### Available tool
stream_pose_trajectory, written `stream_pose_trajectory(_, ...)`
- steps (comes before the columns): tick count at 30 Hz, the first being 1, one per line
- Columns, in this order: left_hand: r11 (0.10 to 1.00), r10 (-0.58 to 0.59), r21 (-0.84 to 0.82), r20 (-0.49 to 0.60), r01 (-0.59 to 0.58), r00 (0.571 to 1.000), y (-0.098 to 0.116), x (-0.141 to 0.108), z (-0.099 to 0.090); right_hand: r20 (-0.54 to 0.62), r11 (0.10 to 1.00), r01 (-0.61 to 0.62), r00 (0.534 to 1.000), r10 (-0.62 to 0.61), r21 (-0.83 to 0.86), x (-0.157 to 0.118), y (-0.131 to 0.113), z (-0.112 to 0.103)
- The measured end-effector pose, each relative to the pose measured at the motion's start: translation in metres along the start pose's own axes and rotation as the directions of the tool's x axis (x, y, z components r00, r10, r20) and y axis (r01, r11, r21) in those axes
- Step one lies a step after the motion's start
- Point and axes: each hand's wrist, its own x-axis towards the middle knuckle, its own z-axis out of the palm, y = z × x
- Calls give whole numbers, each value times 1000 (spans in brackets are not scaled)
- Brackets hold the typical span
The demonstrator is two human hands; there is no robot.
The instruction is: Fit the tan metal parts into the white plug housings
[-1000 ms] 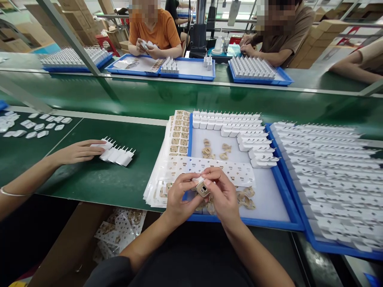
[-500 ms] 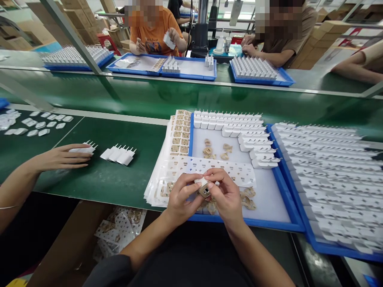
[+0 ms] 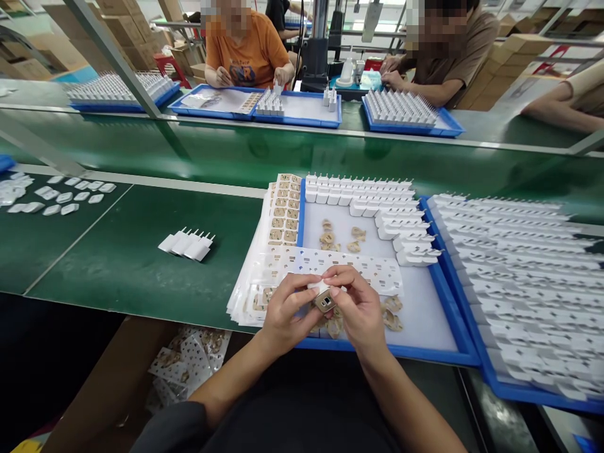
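Observation:
Between my two hands, above the near side of the blue-rimmed tray (image 3: 465,352), is a white plug adapter (image 3: 325,302) with a tan end face turned toward me. My left hand (image 3: 289,309) grips its left side, and my right hand (image 3: 359,308) pinches the right side, thumb by the tan face. Beneath them lie a perforated clear sheet (image 3: 372,272) and curled tan sticker scraps (image 3: 391,314). Rows of white plug adapters (image 3: 358,189) with pins up line the tray's back and right. Sheets of tan stickers (image 3: 284,211) are stacked at its left.
Right of me stands a tray full of white adapters (image 3: 533,296). A small group of adapters (image 3: 187,244) lies on the green table (image 3: 117,264), with white pieces (image 3: 70,195) farther left. Below is a box of scrap sheets (image 3: 189,362). Co-workers sit across the bench.
The neighbour's hand at left has gone from view with the adapters it held. Across the bench, the orange-shirted person's hand has lowered to the tray. My hands barely moved.

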Motion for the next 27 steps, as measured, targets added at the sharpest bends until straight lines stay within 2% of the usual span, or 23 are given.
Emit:
stream_pose_trajectory(3, 999, -25, -24, 4, 25, 1000, -1, -1, 0, 25, 997, -70, 997, 70, 34, 0, 0, -2)
stream_pose_trajectory(9, 945, -253, -218, -15, 244, 967, -1, -8, 6, 123, 978, -179, 978, 166, 103, 1, 4, -8)
stream_pose_trajectory(12, 861, -387, -357, 4, 363, 922, -2, -10, 10, 129, 991, -128, 984, 123, 37, -1, 5, -5)
stream_pose_trajectory(14, 824, -427, -401, 22, 399, 904, -4, -10, 11, 104, 996, -60, 992, 66, -63, -2, 5, -2)
stream_pose_trajectory(19, 890, -342, -303, 49, 340, 938, -5, -6, 4, 167, 966, 29, 986, 14, -257, 7, -7, -12)
stream_pose_trajectory(23, 941, -262, -202, 78, 272, 962, -2, -2, -1, 215, 897, 106, 977, -13, -429, 19, -18, -26)
stream_pose_trajectory(25, 952, -247, -167, 75, 257, 966, 0, 0, -2, 245, 858, 180, 967, -65, -481, 22, -20, -28)
stream_pose_trajectory(27, 959, -246, -129, 71, 253, 967, 2, 1, -3, 279, 790, 307, 943, -180, -531, 22, -19, -27)
